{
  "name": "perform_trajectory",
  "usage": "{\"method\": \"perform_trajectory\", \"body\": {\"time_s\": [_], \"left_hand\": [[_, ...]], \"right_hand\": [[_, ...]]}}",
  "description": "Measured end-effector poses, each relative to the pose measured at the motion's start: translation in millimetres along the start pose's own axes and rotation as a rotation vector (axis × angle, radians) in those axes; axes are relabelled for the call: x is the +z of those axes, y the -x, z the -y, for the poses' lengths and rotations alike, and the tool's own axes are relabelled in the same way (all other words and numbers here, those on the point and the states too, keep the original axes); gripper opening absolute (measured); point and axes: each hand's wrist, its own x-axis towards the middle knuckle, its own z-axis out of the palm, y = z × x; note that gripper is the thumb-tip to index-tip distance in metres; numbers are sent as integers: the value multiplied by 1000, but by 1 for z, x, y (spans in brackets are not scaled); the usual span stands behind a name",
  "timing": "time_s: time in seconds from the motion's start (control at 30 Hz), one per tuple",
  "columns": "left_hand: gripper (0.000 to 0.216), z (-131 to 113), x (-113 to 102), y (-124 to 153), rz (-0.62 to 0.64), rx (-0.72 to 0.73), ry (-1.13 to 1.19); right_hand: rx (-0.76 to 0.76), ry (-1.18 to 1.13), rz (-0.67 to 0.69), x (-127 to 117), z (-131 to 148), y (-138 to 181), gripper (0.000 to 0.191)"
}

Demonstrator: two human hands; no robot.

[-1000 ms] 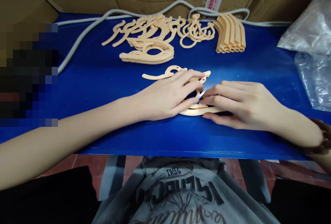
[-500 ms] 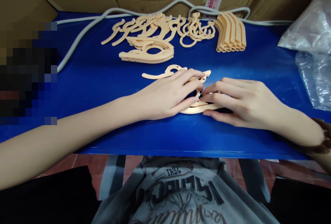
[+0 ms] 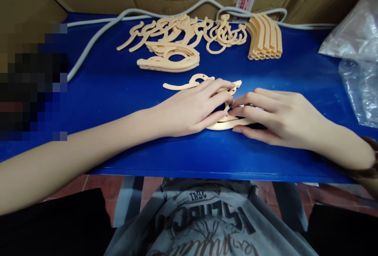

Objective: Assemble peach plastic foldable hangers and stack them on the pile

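Observation:
My left hand (image 3: 191, 108) and my right hand (image 3: 276, 116) lie side by side on a blue table (image 3: 118, 86), fingertips meeting over a flat peach-coloured plastic piece (image 3: 226, 124) with curved arms. Both hands press down on it with fingers curled and close together. A hooked end of the piece (image 3: 189, 82) sticks out behind my left hand. Most of the piece is hidden under my fingers.
At the back lie a stack of curved peach pieces (image 3: 168, 60), a spread of several hooked pieces (image 3: 191, 31) and a row of upright curved strips (image 3: 265, 37). A grey cable (image 3: 94, 41) loops along the back edge. Clear plastic bags (image 3: 356, 59) sit at the right. Cardboard boxes stand behind.

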Motion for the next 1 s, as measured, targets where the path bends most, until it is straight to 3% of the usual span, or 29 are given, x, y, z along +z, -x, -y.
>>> {"method": "perform_trajectory", "body": {"time_s": [0.33,1.0], "left_hand": [[30,0,1,-1,-4,-5,13],[33,-5,-8,-2,-2,-145,102]], "right_hand": [[20,44,-12,-1,-1,2,29],[53,-129,-10,2,-8,3,28]]}}
